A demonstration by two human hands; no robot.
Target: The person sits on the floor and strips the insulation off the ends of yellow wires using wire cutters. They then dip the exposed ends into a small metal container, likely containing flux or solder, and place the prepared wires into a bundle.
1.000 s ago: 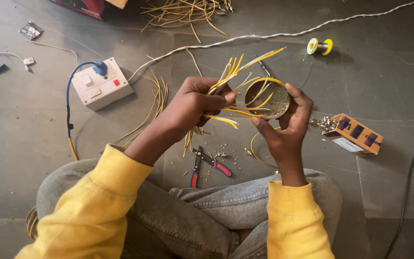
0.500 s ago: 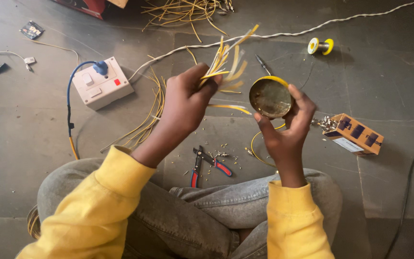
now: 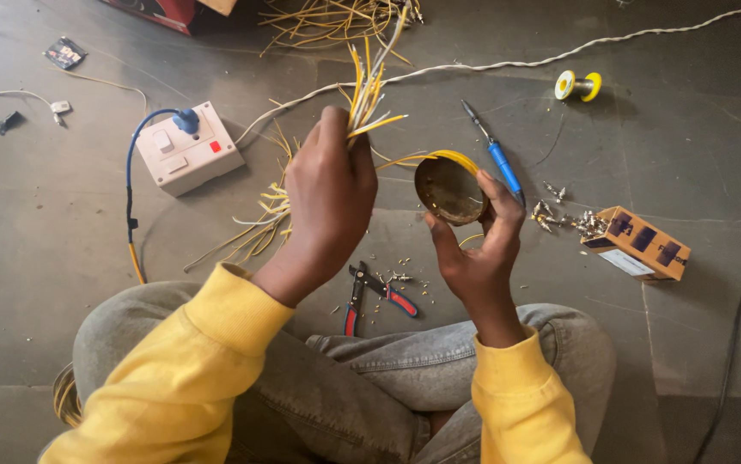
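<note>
I sit cross-legged on a grey floor in a yellow sweater and jeans. My left hand (image 3: 329, 193) grips a bundle of short yellow wires (image 3: 368, 82), whose ends stick up and away from me. My right hand (image 3: 473, 245) holds a small round tin (image 3: 449, 187) with a yellow rim and brownish contents, its open face turned up. The wire ends are lifted clear of the tin, up and to its left.
Red-handled pliers (image 3: 370, 296) lie by my knees among metal bits. A blue soldering iron (image 3: 495, 155), a solder spool (image 3: 578, 85), a small cardboard box (image 3: 641, 243) with spilled connectors, a white socket box (image 3: 188, 148), loose yellow wires (image 3: 263, 219) and a white cable (image 3: 576, 50) lie around.
My left hand has drawn the wire bundle out of the tin and raised it up and to the left. The right hand has kept the tin roughly in place.
</note>
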